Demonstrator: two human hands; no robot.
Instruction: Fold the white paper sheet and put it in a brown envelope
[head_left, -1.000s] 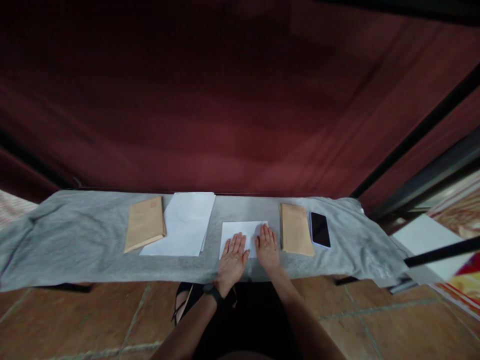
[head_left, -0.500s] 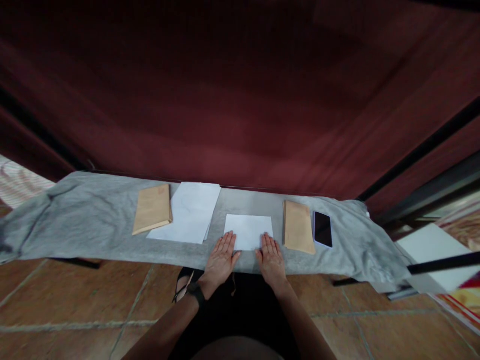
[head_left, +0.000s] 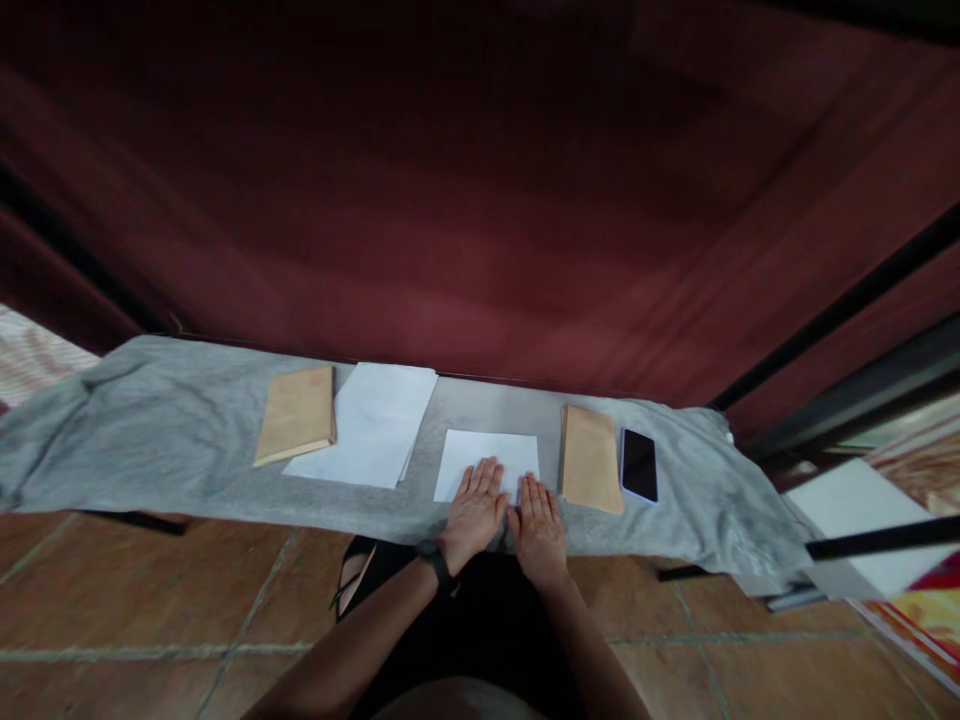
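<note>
A small white sheet of paper (head_left: 480,449), perhaps folded, lies flat in front of me on the grey cloth. My left hand (head_left: 475,508) rests palm down on its near edge, around the middle, fingers stretched out. Close beside it, my right hand (head_left: 538,525) lies flat at the sheet's near right corner, its fingers straight and held side by side. Neither hand grips anything. The fingers cover part of the sheet's near edge.
Larger white sheets (head_left: 379,420) lie to the left, partly under a stack of brown envelopes (head_left: 298,412). More brown envelopes (head_left: 591,458) and a phone (head_left: 639,465) lie to the right. A grey cloth (head_left: 202,420) covers the narrow table, with a dark red panel (head_left: 480,250) behind it.
My left hand has slid right along the paper's near edge, closer to my right hand. The right hand stays nearly in place, and the view has shifted slightly.
</note>
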